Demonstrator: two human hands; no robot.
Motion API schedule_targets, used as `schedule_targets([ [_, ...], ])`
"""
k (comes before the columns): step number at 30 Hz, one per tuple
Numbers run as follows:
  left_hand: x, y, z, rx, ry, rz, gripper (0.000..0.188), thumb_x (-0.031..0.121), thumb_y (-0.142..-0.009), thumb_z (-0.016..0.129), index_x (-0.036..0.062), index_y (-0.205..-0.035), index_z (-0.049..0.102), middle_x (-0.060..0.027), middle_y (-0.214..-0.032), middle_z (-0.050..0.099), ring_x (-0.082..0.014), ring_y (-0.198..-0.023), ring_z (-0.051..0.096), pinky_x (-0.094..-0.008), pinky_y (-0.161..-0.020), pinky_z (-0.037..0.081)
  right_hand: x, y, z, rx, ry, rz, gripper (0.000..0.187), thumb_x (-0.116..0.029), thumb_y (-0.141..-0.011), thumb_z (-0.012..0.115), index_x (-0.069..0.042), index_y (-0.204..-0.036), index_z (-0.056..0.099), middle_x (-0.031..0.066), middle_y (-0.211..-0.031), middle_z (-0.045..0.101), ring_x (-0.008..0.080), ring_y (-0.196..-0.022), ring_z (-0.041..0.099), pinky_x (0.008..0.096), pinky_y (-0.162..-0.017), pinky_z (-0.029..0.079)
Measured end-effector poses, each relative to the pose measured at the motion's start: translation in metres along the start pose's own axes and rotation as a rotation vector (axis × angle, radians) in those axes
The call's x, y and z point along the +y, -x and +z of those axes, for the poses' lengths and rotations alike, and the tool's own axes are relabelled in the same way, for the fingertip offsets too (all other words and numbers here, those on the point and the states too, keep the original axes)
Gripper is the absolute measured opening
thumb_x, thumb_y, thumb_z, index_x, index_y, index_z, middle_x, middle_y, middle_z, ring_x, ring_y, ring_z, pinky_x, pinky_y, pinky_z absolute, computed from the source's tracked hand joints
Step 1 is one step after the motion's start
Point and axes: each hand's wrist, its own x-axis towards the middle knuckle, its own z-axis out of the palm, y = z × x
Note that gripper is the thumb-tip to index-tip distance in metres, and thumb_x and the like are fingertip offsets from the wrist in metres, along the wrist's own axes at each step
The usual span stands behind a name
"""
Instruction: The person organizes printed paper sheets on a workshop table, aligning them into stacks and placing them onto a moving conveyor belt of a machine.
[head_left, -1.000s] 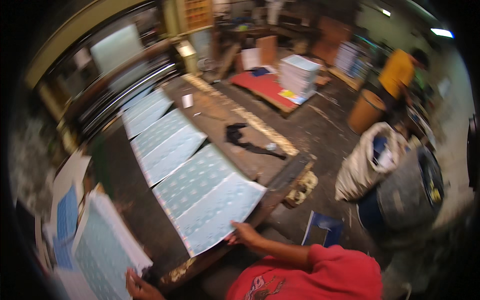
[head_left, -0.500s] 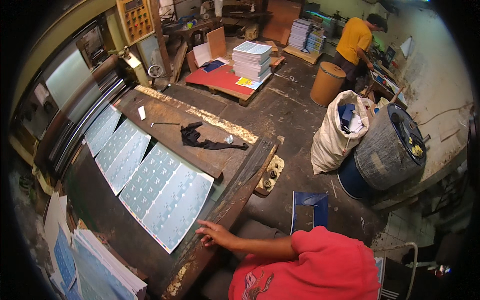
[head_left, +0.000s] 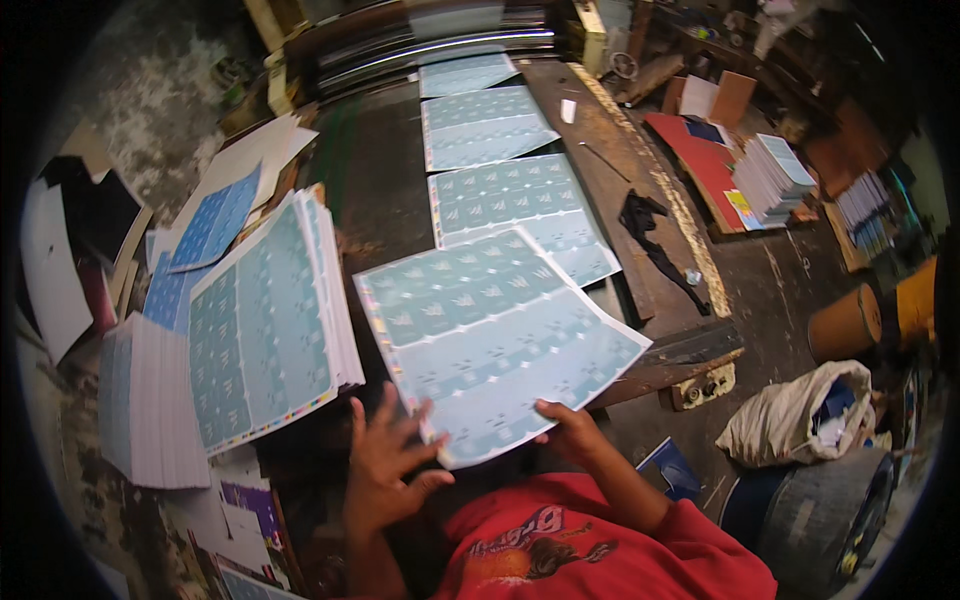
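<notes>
A large printed sheet (head_left: 490, 335) in pale blue and teal, with a colour strip along its left edge, is lifted in front of me and bows slightly. My right hand (head_left: 572, 430) pinches its near edge, thumb on top and fingers hidden beneath. At the near left corner my left hand (head_left: 385, 465) is open with fingers spread; whether the fingertips touch the paper I cannot tell. Beyond lie more matching sheets in a row, the closest being a loose sheet (head_left: 520, 200) partly covered by the held one. To my left stands a thick stack of printed sheets (head_left: 262, 330).
Metal rollers (head_left: 440, 45) span the far end of the dark table (head_left: 365, 190). A black cloth (head_left: 655, 240) and a thin rod (head_left: 605, 160) lie on its right side. Beyond the table's right edge are a white sack (head_left: 790, 425), a drum (head_left: 815, 530) and a pallet of stacked paper (head_left: 690, 165).
My view has swung left. The sheet nearest me has been picked up off the table by my right hand. My left hand has come into view beside its left corner.
</notes>
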Motion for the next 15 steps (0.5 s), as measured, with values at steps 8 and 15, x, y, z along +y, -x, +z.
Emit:
schedule_targets([
  [8, -0.064, 0.007, -0.008, 0.456, -0.32, -0.399, 0.048, 0.034, -0.089, 0.066, 0.0069, -0.128, 0.06, -0.0137, -0.141, 0.052, -0.0342, -0.136, 0.042, -0.0486, -0.112, 0.029, 0.052, 0.035, -0.059, 0.136, 0.279, 0.059, 0.038, -0.032, -0.098, 0.053, 0.0, -0.117, 0.05, 0.0108, -0.085, 0.064, 0.0181, -0.068, 0.062, 0.0269, -0.057, 0.045],
  [15, -0.083, 0.014, 0.007, 0.586, -0.328, -0.391, 0.037, 0.031, -0.089, 0.068, 0.0078, -0.118, 0.067, -0.0093, -0.121, 0.067, -0.0306, -0.123, 0.056, -0.0419, -0.102, 0.036, 0.05, 0.051, -0.043, 0.181, 0.239, 0.05, 0.039, -0.034, -0.1, 0.049, 0.002, -0.117, 0.05, 0.012, -0.084, 0.064, 0.018, -0.07, 0.061, 0.0275, -0.059, 0.045],
])
